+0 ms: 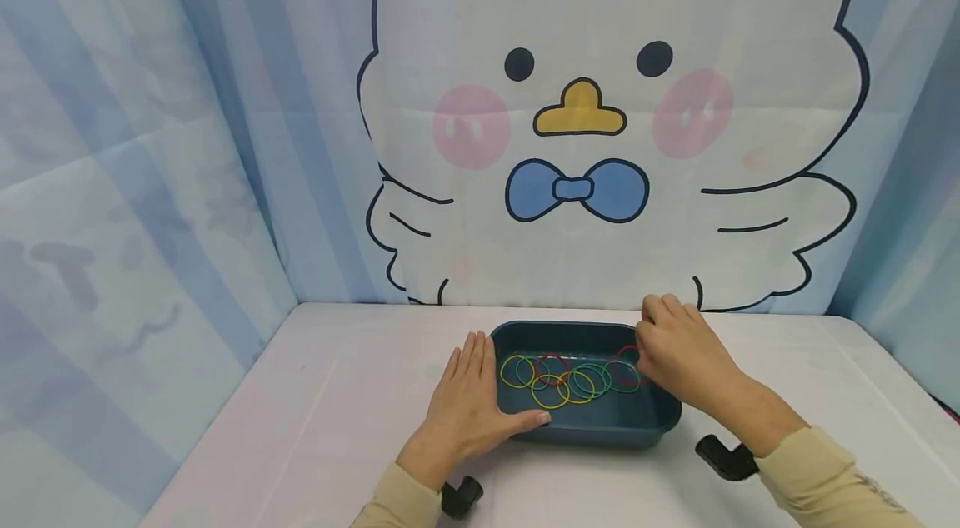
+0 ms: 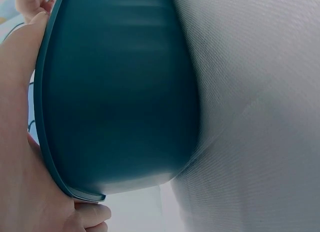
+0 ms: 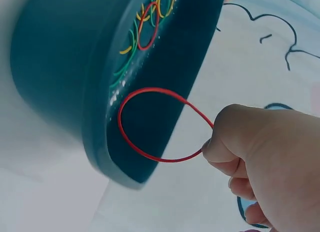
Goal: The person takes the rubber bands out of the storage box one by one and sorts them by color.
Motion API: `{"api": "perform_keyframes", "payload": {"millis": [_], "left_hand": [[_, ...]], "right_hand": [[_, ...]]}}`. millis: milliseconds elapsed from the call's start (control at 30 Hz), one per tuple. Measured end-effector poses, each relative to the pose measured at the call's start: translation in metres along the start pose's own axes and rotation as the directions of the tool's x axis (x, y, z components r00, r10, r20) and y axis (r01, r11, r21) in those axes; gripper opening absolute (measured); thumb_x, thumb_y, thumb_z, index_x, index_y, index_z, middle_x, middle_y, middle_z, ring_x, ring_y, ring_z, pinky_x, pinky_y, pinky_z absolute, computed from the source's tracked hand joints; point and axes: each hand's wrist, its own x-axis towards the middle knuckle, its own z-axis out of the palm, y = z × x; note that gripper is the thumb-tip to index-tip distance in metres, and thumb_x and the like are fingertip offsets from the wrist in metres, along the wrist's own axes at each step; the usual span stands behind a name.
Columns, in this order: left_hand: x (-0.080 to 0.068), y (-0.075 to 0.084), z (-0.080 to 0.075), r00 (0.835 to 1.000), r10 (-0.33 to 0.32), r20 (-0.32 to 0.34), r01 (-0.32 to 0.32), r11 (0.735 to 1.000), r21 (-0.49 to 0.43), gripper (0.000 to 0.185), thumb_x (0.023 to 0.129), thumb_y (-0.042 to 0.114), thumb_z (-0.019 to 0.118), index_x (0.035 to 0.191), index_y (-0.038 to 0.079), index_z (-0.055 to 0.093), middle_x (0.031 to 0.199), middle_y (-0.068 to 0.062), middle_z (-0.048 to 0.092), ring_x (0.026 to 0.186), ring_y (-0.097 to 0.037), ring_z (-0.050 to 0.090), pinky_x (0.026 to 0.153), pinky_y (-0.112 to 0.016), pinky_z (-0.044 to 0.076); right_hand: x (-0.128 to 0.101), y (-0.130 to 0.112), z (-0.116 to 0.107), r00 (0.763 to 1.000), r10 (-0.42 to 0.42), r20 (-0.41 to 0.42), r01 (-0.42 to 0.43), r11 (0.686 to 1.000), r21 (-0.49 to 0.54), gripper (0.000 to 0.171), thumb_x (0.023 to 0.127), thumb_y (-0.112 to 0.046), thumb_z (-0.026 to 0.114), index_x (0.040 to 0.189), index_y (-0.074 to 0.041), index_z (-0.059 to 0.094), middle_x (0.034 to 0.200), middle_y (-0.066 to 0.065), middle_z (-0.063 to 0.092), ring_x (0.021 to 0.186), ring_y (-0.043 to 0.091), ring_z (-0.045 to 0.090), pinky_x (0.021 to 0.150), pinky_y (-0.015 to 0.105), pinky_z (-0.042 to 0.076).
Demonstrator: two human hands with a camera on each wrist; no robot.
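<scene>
A dark teal rectangular tray (image 1: 592, 432) stands on the table with several yellow, green and red rubber bands (image 1: 551, 391) lying in it. My left hand (image 1: 468, 407) rests along the tray's left end, fingers straight and thumb over the near rim; the left wrist view shows it against the tray wall (image 2: 120, 91). At the tray's right end, my right hand (image 1: 678, 349) pinches a red rubber band (image 3: 150, 90) between thumb and finger. In the right wrist view that band hangs as a loop in front of the tray's inner wall, apart from the other bands.
Black angled fittings (image 1: 726, 458) show beside each wrist, the left one (image 1: 461, 497) near the sleeve. A white cloth covers the table (image 1: 337, 395). Behind it hangs a curtain (image 1: 577, 261) with a printed cartoon bird.
</scene>
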Motion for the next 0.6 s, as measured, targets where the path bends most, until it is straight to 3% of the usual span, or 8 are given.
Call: {"api": "perform_keyframes", "payload": {"millis": [600], "left_hand": [[0.0,0.0,-0.001,1.0,-0.001,0.0,0.001,1.0,-0.018,0.127,0.074,0.091,0.044,0.157,0.0,0.017,0.166,-0.016,0.015,0.155,-0.03,0.011,0.126,-0.046,0.015]], "right_hand": [[-0.01,0.026,-0.023,0.999,0.023,-0.046,-0.024,1.0,-0.015,0.022,0.064,-0.003,0.082,0.065,-0.009,0.06,0.08,0.006,0.049,0.074,0.022,0.041,0.062,0.031,0.029]]}}
